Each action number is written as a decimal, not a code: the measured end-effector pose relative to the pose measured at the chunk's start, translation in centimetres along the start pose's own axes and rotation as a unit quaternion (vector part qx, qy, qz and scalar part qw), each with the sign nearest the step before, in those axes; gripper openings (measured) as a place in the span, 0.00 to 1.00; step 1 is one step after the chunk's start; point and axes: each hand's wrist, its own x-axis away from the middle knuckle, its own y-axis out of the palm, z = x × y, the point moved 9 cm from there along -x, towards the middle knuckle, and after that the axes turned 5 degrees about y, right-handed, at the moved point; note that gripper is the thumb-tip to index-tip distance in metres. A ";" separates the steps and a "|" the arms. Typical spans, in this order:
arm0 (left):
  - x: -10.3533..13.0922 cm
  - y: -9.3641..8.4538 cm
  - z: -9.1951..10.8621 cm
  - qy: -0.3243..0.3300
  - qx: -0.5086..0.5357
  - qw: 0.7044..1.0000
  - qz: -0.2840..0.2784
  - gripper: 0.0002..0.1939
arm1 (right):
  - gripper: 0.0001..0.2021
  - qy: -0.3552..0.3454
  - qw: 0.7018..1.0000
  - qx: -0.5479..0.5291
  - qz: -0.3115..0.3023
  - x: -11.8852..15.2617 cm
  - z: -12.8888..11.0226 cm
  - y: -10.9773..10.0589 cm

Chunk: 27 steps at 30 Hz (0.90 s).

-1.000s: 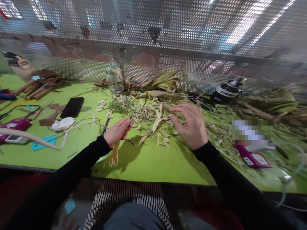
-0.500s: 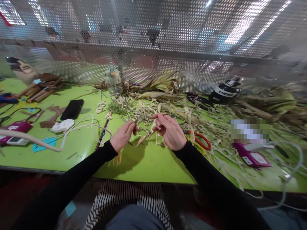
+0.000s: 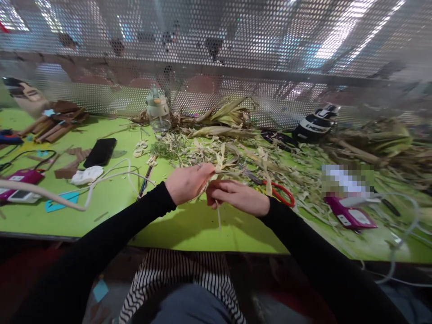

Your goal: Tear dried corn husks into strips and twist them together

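My left hand (image 3: 189, 182) is closed, its fingers pinching a pale corn husk piece (image 3: 220, 163) that sticks up past the fingertips. Close beside it my right hand (image 3: 238, 195) has its fingers curled in, and a thin corn husk strip (image 3: 218, 219) dangles below them. Both hands hover just above the green table (image 3: 202, 234), nearly touching. The fingers cover most of what they hold. Behind them spreads a heap of shredded husk (image 3: 189, 150). Red-handled pliers or scissors (image 3: 283, 193) lie by my right wrist.
A black phone (image 3: 100, 152), a white cable (image 3: 88, 195) and a purple power strip (image 3: 20, 182) lie left. Another purple power strip (image 3: 351, 213) is at right. A clear bottle (image 3: 158, 110) and a black bottle (image 3: 315, 123) stand near the perforated metal screen (image 3: 236, 49).
My hands have come together from apart. The left moved right and the right turned palm-down. The husk piece now stands up beyond my left fingers, and a strip hangs under my right.
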 end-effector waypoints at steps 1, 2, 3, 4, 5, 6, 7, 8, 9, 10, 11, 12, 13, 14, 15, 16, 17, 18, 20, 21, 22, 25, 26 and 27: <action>0.0 0.1 -0.5 -0.006 -0.009 1.000 0.003 0.16 | 0.14 0.005 1.000 -0.001 0.008 0.2 0.0 -0.4; 0.0 0.0 -0.9 -0.008 -0.012 1.000 0.009 0.16 | 0.14 0.011 1.000 -0.003 0.020 0.3 0.1 -0.9; 0.1 0.0 -1.2 -0.007 -0.010 1.000 0.015 0.16 | 0.15 0.018 0.999 -0.003 0.031 0.5 0.3 -1.3; 0.3 -0.2 -1.3 -0.005 -0.005 1.000 0.025 0.16 | 0.15 0.024 0.999 0.002 0.040 0.5 0.5 -1.7; 0.4 -0.5 -1.2 -0.002 0.002 0.999 0.041 0.15 | 0.15 0.027 0.999 0.016 0.044 0.5 0.6 -2.0; 0.5 -0.9 -1.0 0.003 0.008 0.998 0.061 0.15 | 0.15 0.027 0.998 0.039 0.043 0.5 0.6 -2.1; 0.6 -1.3 -0.7 0.009 0.013 0.997 0.081 0.15 | 0.14 0.022 0.997 0.065 0.037 0.4 0.5 -1.9; 0.7 -1.5 -0.3 0.014 0.015 0.995 0.094 0.14 | 0.13 0.016 0.995 0.092 0.025 0.3 0.4 -1.6; 0.7 -1.6 0.2 0.019 0.014 0.995 0.095 0.14 | 0.12 0.008 0.993 0.114 0.011 0.1 0.2 -1.2; 0.6 -1.3 0.6 0.021 0.012 0.996 0.082 0.14 | 0.11 0.000 0.991 0.132 0.000 0.0 0.0 -0.9; 0.5 -0.9 0.8 0.016 0.009 0.998 0.059 0.14 | 0.11 -0.003 0.989 0.146 -0.002 -0.1 -0.2 -0.6; 0.3 -0.3 0.8 0.006 0.008 0.999 0.031 0.14 | 0.12 -0.002 0.987 0.159 0.007 -0.2 -0.4 -0.7; 0.2 0.2 0.6 -0.007 0.010 1.000 0.005 0.15 | 0.12 0.001 0.985 0.172 0.021 -0.2 -0.5 -0.8; 0.1 0.6 0.4 -0.016 0.020 1.000 -0.017 0.15 | 0.13 0.004 0.982 0.185 0.037 -0.2 -0.6 -1.1; 0.1 1.0 0.2 -0.020 0.036 0.999 -0.033 0.15 | 0.14 0.005 0.979 0.197 0.049 -0.1 -0.7 -1.3; 0.0 1.3 0.0 -0.017 0.058 0.997 -0.043 0.16 | 0.15 0.004 0.978 0.202 0.057 0.0 -0.7 -1.5; -0.1 1.4 -0.1 -0.007 0.083 0.995 -0.049 0.17 | 0.16 0.000 0.978 0.202 0.057 0.2 -0.7 -1.6; -0.2 1.6 -0.1 0.007 0.110 0.992 -0.054 0.18 | 0.16 -0.006 0.979 0.197 0.052 0.3 -0.7 -1.6; -0.2 1.8 -0.1 0.032 0.155 0.985 -0.065 0.19 | 0.17 -0.013 0.983 0.181 0.040 0.4 -0.5 -1.5; -0.2 1.9 -0.1 0.038 0.174 0.981 -0.072 0.19 | 0.18 -0.014 0.984 0.173 0.037 0.4 -0.4 -1.5; -0.2 2.0 -0.1 0.037 0.191 0.977 -0.081 0.19 | 0.18 -0.016 0.985 0.168 0.038 0.3 -0.3 -1.6; 0.1 2.3 -0.4 0.009 0.232 0.967 -0.106 0.18 | 0.17 -0.021 0.983 0.174 0.055 0.3 -0.3 -2.1; 0.2 2.3 -0.6 -0.003 0.237 0.965 -0.108 0.18 | 0.17 -0.023 0.982 0.174 0.066 0.3 -0.4 -2.4; 0.3 2.2 -0.9 -0.014 0.238 0.965 -0.106 0.18 | 0.17 -0.025 0.982 0.173 0.078 0.4 -0.5 -2.8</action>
